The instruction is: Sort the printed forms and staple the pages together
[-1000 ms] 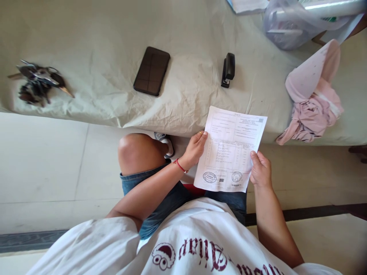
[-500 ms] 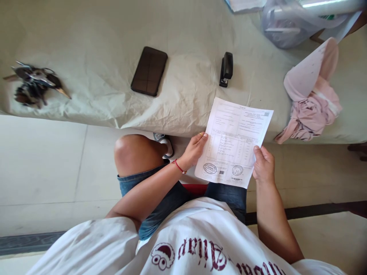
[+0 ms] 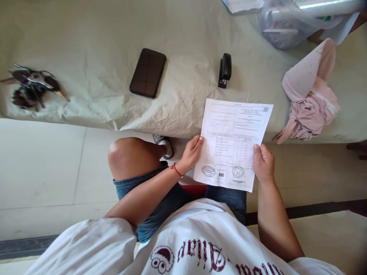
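Observation:
A printed paper form [image 3: 226, 126] with a table, two stamps and small codes is held up over my lap, in front of the table edge. My left hand [image 3: 192, 153] pinches its left edge, thumb on top. On the opposite edge my right hand [image 3: 263, 162] is closed in the same way; the fingers behind the paper are hidden. Beyond the sheet's top edge a black stapler [image 3: 225, 70] lies on the cloth-covered table [image 3: 189, 34]. Left of the stapler rests a dark phone [image 3: 148, 72], screen up.
A bunch of keys [image 3: 36, 86] lies at the table's far left. To the right are a crumpled pink cloth cap [image 3: 311, 99] and a clear plastic bag [image 3: 281, 26]. Part of a booklet [image 3: 243, 5] shows at the top edge. My knee [image 3: 129, 156] is close to the table front.
The paper has turned slightly and faces the camera more squarely, its top left corner shifted left. My left hand moved a little left; both hands keep their hold.

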### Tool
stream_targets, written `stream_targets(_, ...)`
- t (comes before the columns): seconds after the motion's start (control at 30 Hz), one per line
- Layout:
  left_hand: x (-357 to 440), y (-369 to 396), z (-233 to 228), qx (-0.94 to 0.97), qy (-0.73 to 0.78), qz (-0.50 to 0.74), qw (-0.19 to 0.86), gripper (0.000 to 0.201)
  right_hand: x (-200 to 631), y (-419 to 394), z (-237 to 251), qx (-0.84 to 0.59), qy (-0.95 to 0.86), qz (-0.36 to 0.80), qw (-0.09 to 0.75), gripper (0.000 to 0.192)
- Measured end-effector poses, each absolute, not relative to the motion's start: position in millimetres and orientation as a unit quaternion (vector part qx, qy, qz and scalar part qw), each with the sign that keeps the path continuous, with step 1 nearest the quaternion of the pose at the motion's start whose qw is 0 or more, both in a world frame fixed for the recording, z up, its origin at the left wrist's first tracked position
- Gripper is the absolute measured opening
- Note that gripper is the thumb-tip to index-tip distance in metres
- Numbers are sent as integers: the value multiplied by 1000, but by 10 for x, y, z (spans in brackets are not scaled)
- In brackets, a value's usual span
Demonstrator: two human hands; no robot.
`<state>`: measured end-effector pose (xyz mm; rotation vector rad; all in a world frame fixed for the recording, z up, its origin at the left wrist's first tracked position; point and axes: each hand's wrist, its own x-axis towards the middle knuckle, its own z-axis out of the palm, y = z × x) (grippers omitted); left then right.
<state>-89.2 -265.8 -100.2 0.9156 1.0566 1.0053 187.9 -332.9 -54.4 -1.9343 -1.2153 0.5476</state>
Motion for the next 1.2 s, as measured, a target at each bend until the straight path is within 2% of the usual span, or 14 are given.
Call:
stream_targets(0.13,-898,-2672,-967,386,450,438,676,65,1910,-3402,-637,-755,-438,272,404,58)
stream_targets(0.37,-836,-2623,-951,419,473,452,630,65,1909,-3566,-778,-736,-390,326,448,47)
stream_targets(0.67,-854,-2560,-856,429,457,442,642,70,1932,-3609,-716,-735,-392,338,439,50)
stream_targets(0.97,-828,-2489,-864,413,477,464,621,69,1815,-3561,-734,-700,-296,445,473,56)
stream_targets(1.2,-831,-2491,-942,440,497,461,589,66,1833,-3466,-729,-715,-255,427,491,58)
